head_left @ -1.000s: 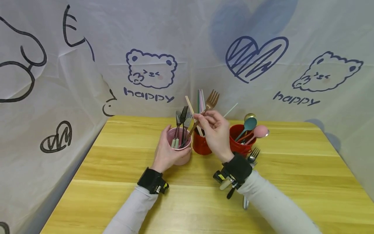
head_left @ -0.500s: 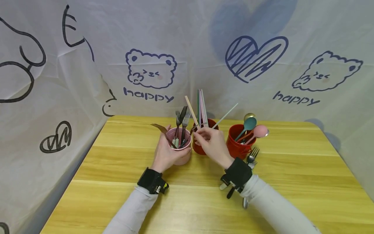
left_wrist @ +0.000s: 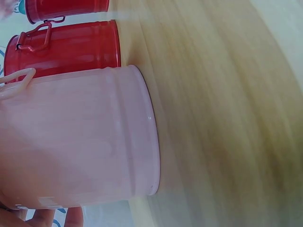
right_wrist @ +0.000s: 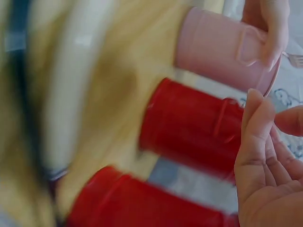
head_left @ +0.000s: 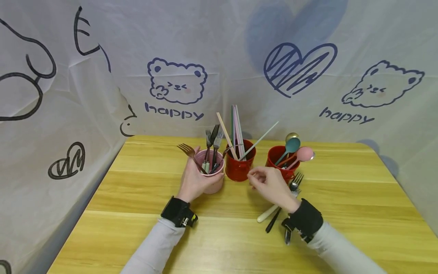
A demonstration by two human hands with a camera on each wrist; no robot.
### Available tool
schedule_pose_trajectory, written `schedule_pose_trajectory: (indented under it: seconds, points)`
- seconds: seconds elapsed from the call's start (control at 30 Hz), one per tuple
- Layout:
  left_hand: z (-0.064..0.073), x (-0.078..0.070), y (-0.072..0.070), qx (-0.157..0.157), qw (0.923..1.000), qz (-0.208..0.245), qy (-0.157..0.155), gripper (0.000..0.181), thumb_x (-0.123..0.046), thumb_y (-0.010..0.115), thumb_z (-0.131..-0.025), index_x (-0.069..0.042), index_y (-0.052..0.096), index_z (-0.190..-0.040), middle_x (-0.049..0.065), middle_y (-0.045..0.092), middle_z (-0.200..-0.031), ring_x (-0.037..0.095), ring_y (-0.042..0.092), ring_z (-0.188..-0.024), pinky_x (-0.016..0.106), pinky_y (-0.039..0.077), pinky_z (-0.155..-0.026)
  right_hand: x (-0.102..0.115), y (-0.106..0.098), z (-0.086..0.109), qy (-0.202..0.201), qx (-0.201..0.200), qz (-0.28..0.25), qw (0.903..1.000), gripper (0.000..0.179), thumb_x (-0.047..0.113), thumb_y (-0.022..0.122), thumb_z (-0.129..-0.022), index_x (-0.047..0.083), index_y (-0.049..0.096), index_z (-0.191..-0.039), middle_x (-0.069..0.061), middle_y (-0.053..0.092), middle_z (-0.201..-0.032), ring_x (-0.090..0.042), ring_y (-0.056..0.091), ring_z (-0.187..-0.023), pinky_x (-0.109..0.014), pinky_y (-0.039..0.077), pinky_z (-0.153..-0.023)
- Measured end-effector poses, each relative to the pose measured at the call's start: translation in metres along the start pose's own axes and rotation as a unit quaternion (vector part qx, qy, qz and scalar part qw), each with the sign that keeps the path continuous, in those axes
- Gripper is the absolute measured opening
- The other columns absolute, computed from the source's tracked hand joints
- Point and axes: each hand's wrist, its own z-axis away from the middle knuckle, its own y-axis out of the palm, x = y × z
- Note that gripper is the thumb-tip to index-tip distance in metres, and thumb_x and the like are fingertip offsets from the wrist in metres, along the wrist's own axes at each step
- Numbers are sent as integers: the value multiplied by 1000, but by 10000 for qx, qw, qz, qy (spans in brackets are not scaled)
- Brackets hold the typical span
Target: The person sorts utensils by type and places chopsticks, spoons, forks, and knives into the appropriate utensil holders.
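My left hand (head_left: 195,179) grips a pink metal bucket (head_left: 214,186), thumb on the near side and fingers round the far left. Several forks (head_left: 217,140) stand in it, tines up. A bronze fork (head_left: 187,150) leans out over the left rim, and another bronze-coloured piece leans right. My right hand (head_left: 272,184) hovers with loosely bent fingers and nothing in them, in front of the red buckets. Below it, a small pile of cutlery lies on the table, with a fork (head_left: 296,182), a cream handle (head_left: 267,214) and a black handle (head_left: 272,221) showing.
A red bucket (head_left: 238,171) holding several chopsticks (head_left: 237,127) stands right of the pink one. Further right, another red bucket (head_left: 273,156) holds several spoons (head_left: 293,145). A white printed cloth (head_left: 236,64) hangs behind the wooden table (head_left: 137,190).
The right hand let go of the bronze fork, which now leans left in the pink bucket. That hand then moved right and nearer, over the cutlery pile. The left hand stays put.
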Motion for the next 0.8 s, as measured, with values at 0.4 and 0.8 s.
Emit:
schedule_pose_trajectory:
  seconds: [0.4,0.8]
  points:
    - [-1,-2,0,77,9997,216,63,109,-14,94,-66,-5,28,-152,6,66,-133,20,62,-127,36,27,-127,-47,-56,52,439,480,168,9977,15,-2,59,-94,-10,67,-105,-18,71,-85,-13,66,-68,-22,56,-59]
    - [-1,-1,0,44,9999,97,-76,111,-18,95,-66,-5,27,-153,4,64,-135,20,60,-128,38,30,-125,-74,-79,80,424,555,853,9939,15,1,64,-91,-4,69,-104,-8,73,-83,0,60,-65,-21,52,-56]
